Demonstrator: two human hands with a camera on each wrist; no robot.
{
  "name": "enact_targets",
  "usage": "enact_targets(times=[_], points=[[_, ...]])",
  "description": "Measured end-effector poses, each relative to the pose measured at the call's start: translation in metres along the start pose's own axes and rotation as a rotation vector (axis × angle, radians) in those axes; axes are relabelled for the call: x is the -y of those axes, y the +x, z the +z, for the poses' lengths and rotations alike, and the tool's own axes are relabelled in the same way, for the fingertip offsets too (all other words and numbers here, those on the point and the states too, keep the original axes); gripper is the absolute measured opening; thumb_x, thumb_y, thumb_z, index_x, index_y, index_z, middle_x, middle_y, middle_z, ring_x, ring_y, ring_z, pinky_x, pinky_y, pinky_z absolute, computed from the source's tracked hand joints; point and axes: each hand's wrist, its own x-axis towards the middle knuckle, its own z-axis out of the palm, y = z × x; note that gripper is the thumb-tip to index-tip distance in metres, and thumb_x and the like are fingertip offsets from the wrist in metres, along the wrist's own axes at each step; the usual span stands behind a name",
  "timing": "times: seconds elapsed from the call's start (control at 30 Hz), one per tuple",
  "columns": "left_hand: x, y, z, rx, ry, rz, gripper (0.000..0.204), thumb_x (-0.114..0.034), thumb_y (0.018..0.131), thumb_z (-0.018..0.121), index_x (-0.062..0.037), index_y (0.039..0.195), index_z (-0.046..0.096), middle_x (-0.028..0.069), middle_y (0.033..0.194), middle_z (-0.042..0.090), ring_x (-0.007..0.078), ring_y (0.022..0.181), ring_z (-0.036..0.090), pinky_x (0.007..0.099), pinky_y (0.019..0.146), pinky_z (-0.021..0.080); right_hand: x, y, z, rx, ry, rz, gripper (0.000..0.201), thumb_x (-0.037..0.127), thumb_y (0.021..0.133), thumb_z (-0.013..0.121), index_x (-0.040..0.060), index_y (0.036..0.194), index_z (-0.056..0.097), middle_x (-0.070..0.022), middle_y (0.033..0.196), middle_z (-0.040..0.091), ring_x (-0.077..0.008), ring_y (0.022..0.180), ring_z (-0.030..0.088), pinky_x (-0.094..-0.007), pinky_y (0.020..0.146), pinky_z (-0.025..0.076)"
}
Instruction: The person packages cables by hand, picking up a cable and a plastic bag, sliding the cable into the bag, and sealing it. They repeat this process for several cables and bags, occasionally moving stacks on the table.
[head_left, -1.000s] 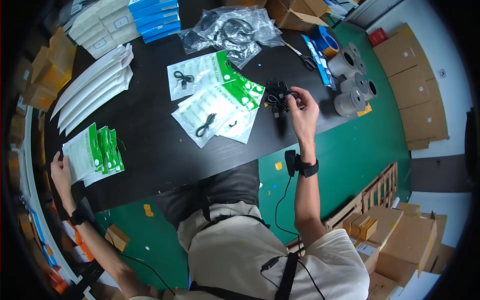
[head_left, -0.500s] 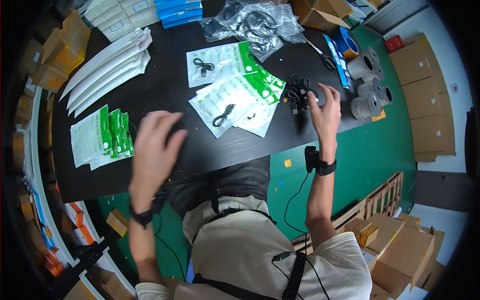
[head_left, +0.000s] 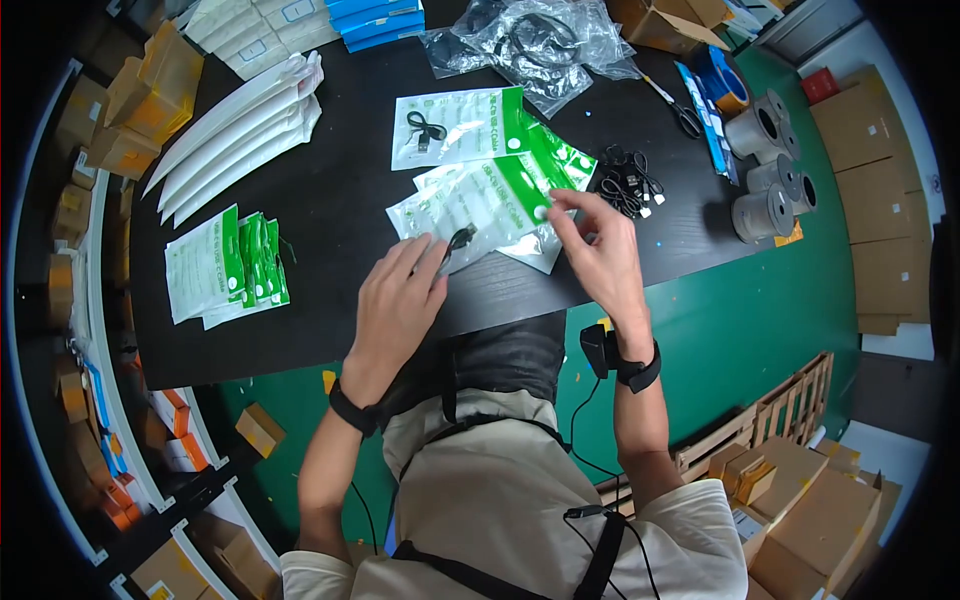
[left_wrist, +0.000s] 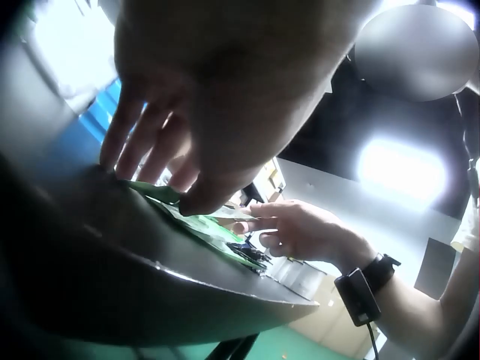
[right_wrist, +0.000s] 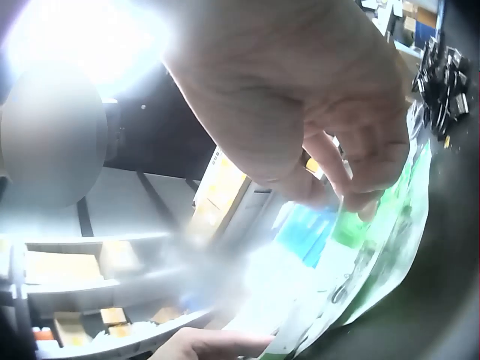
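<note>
A clear plastic bag (head_left: pixel 480 205) with a green printed header lies at an angle over other such bags at the table's middle. Its corner near the black cable (head_left: pixel 459 238) is between the thumb and fingers of my left hand (head_left: pixel 397 305). At the green end, my right hand (head_left: pixel 605 250) pinches the header's edge between thumb and fingertips, as the right wrist view also shows. Another bag (head_left: pixel 455 150) with a coiled cable (head_left: pixel 425 130) lies behind. Right of the bags sits a heap of black cables (head_left: pixel 628 183).
A stack of green-topped bags (head_left: pixel 205 265) lies at left, below long white padded envelopes (head_left: pixel 245 135). Clear plastic wrapping (head_left: pixel 535 45), scissors (head_left: pixel 685 118) and grey spools (head_left: pixel 762 215) stand or lie along the back and right. The table's front edge is close to my body.
My left hand has come from the left stack to the middle bag. The right hand has left the cable heap and moved left onto the green header. The top bag has shifted slightly.
</note>
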Motion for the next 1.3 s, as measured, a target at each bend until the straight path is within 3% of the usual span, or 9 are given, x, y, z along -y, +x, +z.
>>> enact_targets(times=[0.3, 0.4, 0.53, 0.73, 0.87, 0.97, 1.13, 1.2, 1.3], points=[[0.006, -0.052, -0.029, 0.061, -0.108, -0.098, 0.038, 0.005, 0.079, 0.071, -0.0018, 0.117, 0.069, 0.0151, 0.127, 0.064, 0.033, 0.122, 0.06, 0.0405, 0.099, 0.052, -0.002, -0.015, 0.024, 0.32, 0.167, 0.177, 0.023, 0.013, 0.093, 0.067, -0.0003, 0.111, 0.073, -0.0007, 0.078, 0.066, -0.0041, 0.059, 0.053, -0.0228, 0.052, 0.042], [0.011, -0.063, -0.03, 0.052, -0.242, -0.163, 0.036, 0.009, 0.08, 0.069, -0.0017, 0.114, 0.071, 0.0157, 0.129, 0.063, 0.0336, 0.125, 0.059, 0.0402, 0.1, 0.052, 0.002, -0.016, 0.026, 0.53, 0.497, 0.324, 0.021, 0.011, 0.094, 0.066, 0.0003, 0.109, 0.074, -0.0024, 0.08, 0.069, -0.0055, 0.064, 0.058, -0.0224, 0.057, 0.047], [0.014, -0.075, -0.026, 0.025, -0.386, -0.211, 0.036, 0.013, 0.08, 0.067, -0.0026, 0.112, 0.073, 0.0178, 0.137, 0.057, 0.036, 0.128, 0.057, 0.0404, 0.101, 0.052, 0.004, -0.028, 0.055, 0.535, 0.442, 0.068, 0.022, 0.008, 0.092, 0.068, 0.0006, 0.112, 0.074, -0.0055, 0.087, 0.073, -0.0082, 0.07, 0.063, -0.0223, 0.065, 0.051], [0.018, -0.082, -0.026, -0.179, -0.488, -0.291, 0.035, 0.013, 0.083, 0.064, -0.0057, 0.111, 0.075, 0.0211, 0.149, 0.044, 0.0364, 0.13, 0.055, 0.0371, 0.1, 0.052, 0.026, -0.047, 0.065, 0.617, 0.451, 0.254, 0.03, 0.001, 0.086, 0.073, 0.0005, 0.117, 0.072, -0.0062, 0.096, 0.074, -0.0084, 0.076, 0.065, -0.0235, 0.071, 0.052], [0.016, -0.083, -0.035, -0.205, -0.693, -0.433, 0.038, 0.009, 0.088, 0.062, -0.0056, 0.122, 0.071, 0.0225, 0.155, 0.034, 0.0342, 0.129, 0.057, 0.0328, 0.098, 0.05, 0.042, -0.054, 0.069, 0.565, 0.448, 0.249, 0.04, 0.002, 0.082, 0.078, 0.0, 0.121, 0.07, -0.0039, 0.095, 0.074, -0.008, 0.081, 0.065, -0.0251, 0.073, 0.051], [0.004, -0.077, -0.05, -0.283, -1.369, -0.674, 0.042, 0.004, 0.094, 0.06, -0.0045, 0.135, 0.061, 0.0196, 0.146, 0.049, 0.0268, 0.115, 0.066, 0.0291, 0.091, 0.051, 0.045, -0.057, 0.074, 0.52, 0.32, 0.156, 0.046, 0.008, 0.079, 0.082, 0.0003, 0.123, 0.069, -0.0034, 0.096, 0.073, -0.009, 0.084, 0.066, -0.0265, 0.076, 0.051], [-0.031, -0.055, -0.089, -0.275, -0.999, -0.742, 0.048, 0.005, 0.097, 0.055, 0.0016, 0.144, 0.049, 0.0173, 0.142, 0.055, 0.0165, 0.111, 0.064, 0.0226, 0.084, 0.05, 0.014, -0.061, 0.082, 0.424, 0.392, 0.105, 0.053, 0.016, 0.076, 0.085, 0.001, 0.124, 0.069, -0.0058, 0.1, 0.072, -0.0126, 0.086, 0.066, -0.0277, 0.081, 0.052], [-0.036, -0.049, -0.086, -0.368, -0.781, -0.369, 0.046, 0.003, 0.098, 0.055, 0.0016, 0.143, 0.05, 0.0179, 0.137, 0.06, 0.0088, 0.096, 0.065, 0.0193, 0.072, 0.049, 0.006, -0.062, 0.083, 0.418, 0.425, 0.085, 0.054, 0.018, 0.076, 0.086, 0.0012, 0.124, 0.069, -0.0067, 0.102, 0.072, -0.0136, 0.086, 0.066, -0.0279, 0.083, 0.052], [-0.041, -0.041, -0.099, -0.308, -0.779, -0.386, 0.045, 0.001, 0.098, 0.056, 0.0017, 0.143, 0.049, 0.0182, 0.129, 0.064, 0.0055, 0.084, 0.062, 0.0199, 0.065, 0.047, 0.0, -0.067, 0.077, 0.349, 0.378, -0.087, 0.044, 0.013, 0.075, 0.083, 0.0013, 0.116, 0.073, -0.0082, 0.096, 0.073, -0.0118, 0.078, 0.064, -0.0256, 0.073, 0.05]])
